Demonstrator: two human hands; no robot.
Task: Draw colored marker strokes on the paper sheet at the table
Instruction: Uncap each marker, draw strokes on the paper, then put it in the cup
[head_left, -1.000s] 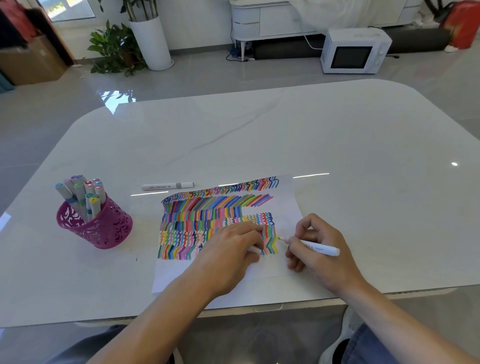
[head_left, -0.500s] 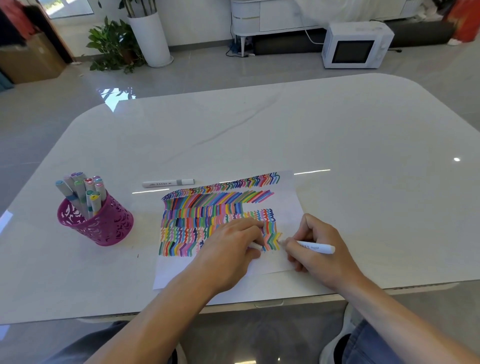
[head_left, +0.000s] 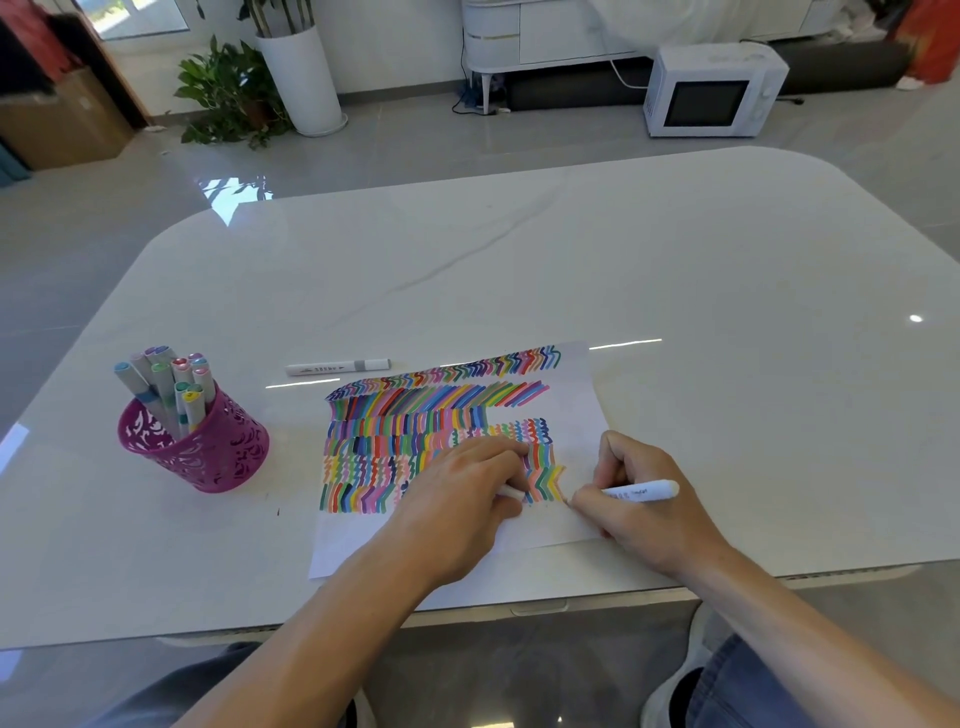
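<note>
A white paper sheet lies on the white table, covered in rows of coloured marker strokes. My right hand grips a white marker, its tip touching the paper at the right end of the lowest row of zigzag strokes. My left hand rests on the sheet just left of that spot, fingers curled around a small white piece, probably the marker's cap. The hand hides part of the lower strokes.
A magenta cut-out pen cup holding several markers stands to the left of the sheet. A capped white and grey marker lies on the table beyond the sheet's top left corner. The table's near edge runs just below my wrists.
The marker tip has travelled down along the last zigzag stroke, which is now longer. My left hand has stayed in place on the sheet.
</note>
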